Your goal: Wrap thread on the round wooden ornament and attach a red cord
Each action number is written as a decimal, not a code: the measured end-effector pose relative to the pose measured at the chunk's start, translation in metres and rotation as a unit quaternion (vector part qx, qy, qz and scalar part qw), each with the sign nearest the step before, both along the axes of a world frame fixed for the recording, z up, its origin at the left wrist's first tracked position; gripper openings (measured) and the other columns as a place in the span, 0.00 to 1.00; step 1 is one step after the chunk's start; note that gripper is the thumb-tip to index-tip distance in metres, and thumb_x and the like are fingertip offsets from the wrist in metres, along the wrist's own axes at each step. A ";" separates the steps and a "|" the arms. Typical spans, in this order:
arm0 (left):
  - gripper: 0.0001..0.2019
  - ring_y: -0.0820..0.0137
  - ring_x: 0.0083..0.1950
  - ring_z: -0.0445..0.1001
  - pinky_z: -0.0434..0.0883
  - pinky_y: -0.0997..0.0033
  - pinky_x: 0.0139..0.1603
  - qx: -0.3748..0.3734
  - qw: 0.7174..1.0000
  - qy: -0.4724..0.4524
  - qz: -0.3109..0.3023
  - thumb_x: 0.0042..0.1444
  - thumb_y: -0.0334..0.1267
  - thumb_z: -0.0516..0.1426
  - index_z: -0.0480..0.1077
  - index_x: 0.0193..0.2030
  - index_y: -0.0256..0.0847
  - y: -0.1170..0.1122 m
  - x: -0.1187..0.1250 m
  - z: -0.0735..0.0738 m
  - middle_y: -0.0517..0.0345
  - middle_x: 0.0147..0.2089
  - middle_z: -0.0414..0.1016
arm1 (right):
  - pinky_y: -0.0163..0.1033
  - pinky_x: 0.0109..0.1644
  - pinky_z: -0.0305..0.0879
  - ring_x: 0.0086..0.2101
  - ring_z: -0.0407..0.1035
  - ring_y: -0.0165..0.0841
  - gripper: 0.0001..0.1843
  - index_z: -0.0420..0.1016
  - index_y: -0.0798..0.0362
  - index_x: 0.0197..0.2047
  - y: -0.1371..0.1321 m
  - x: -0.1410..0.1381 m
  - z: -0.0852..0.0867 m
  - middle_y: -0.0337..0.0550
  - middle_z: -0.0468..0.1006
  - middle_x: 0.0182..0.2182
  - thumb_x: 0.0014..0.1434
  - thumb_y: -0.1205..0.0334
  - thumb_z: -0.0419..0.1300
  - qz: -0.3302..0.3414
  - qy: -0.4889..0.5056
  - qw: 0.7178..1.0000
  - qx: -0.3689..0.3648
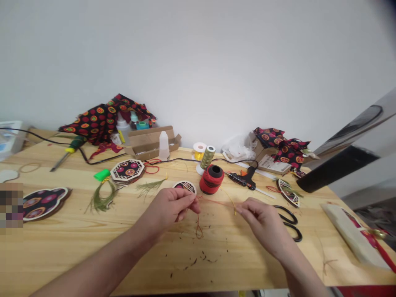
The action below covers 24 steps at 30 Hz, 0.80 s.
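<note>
My left hand (177, 205) is closed in a pinch on a thin red cord (216, 201). A small loop of that cord hangs below the fingers. The cord stretches right to my right hand (261, 220), whose thumb and forefinger pinch its other part. A thin yellow cord (230, 199) curves down to the right fingertips; whether they grip it too I cannot tell. Behind my left fingers lies a round lattice-patterned piece (185, 186), partly covered by the hand. A red spool of cord (212, 180) stands just beyond both hands. Black-handled scissors (295, 232) lie beside my right hand, partly hidden.
A glue gun (244, 178), green thread spool (207, 157) and white bottle (163, 145) stand or lie farther back. Left are an octagonal ornament (127, 170), green tassel (103, 196) and screwdriver (69, 152). A black tube (337, 169) leans at right. Dark scraps dot the wooden table (148, 264).
</note>
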<state>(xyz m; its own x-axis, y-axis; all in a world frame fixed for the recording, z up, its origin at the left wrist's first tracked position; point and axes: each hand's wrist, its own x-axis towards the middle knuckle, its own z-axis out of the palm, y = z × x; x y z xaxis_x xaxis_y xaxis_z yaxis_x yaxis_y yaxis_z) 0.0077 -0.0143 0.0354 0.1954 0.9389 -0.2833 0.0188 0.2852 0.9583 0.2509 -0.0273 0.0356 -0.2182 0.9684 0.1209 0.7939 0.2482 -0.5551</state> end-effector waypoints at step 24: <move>0.15 0.73 0.26 0.64 0.61 0.74 0.30 0.165 0.938 0.257 -0.165 0.58 0.40 0.49 0.67 0.23 0.40 -0.014 0.004 0.012 0.65 0.22 0.66 | 0.30 0.29 0.57 0.24 0.60 0.25 0.09 0.75 0.56 0.26 -0.005 -0.043 0.000 0.35 0.70 0.20 0.56 0.62 0.59 0.048 0.234 0.967 -0.090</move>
<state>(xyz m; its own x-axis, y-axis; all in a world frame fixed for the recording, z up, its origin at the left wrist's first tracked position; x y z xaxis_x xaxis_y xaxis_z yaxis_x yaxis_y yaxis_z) 0.0117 -0.0281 0.0474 0.4081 0.9044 -0.1246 0.5373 -0.1276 0.8337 0.2083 -0.0328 0.0357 -0.2698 0.9611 0.0584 0.4244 0.1731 -0.8888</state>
